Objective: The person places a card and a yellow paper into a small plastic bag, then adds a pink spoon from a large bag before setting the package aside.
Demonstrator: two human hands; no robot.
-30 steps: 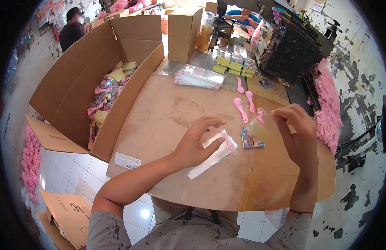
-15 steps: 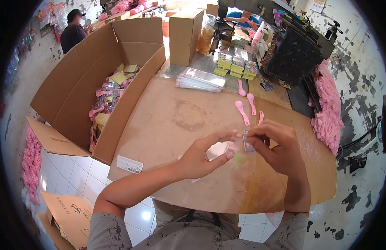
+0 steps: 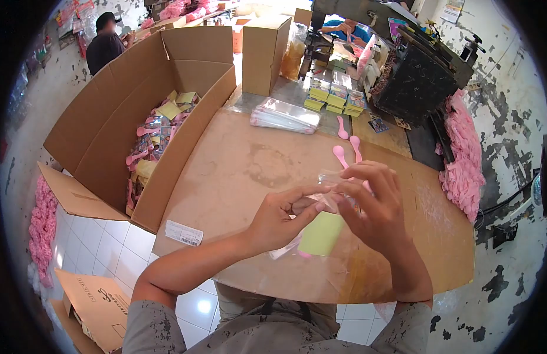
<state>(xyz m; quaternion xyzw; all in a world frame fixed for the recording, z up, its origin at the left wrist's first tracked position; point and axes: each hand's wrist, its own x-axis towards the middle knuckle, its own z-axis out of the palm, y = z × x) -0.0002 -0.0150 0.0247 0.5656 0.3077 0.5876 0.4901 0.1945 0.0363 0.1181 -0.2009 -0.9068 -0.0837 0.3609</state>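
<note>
My left hand [image 3: 279,219] pinches a clear plastic bag [image 3: 328,179] between thumb and fingers, above the cardboard-topped table. My right hand [image 3: 374,206] is closed at the same bag's top edge, close to the left fingertips. A pale yellow-green card [image 3: 322,235] hangs below the hands and seems to be inside the bag. A bit of pink shows under the card's lower edge; its shape is mostly hidden. Just beyond the right hand lie pink plastic spoons [image 3: 340,154], one partly covered by the fingers.
A stack of clear bags [image 3: 285,114] lies at the table's back, with piles of cards [image 3: 337,97] to its right. At left, a large open carton [image 3: 102,118] holds packed spoons and cards. Pink material [image 3: 462,159] hangs at right. Another person [image 3: 105,47] is at the back left.
My right hand has come left, towards my left hand. The card that was at its fingertips now shows its yellow-green side lower down, at the bag.
</note>
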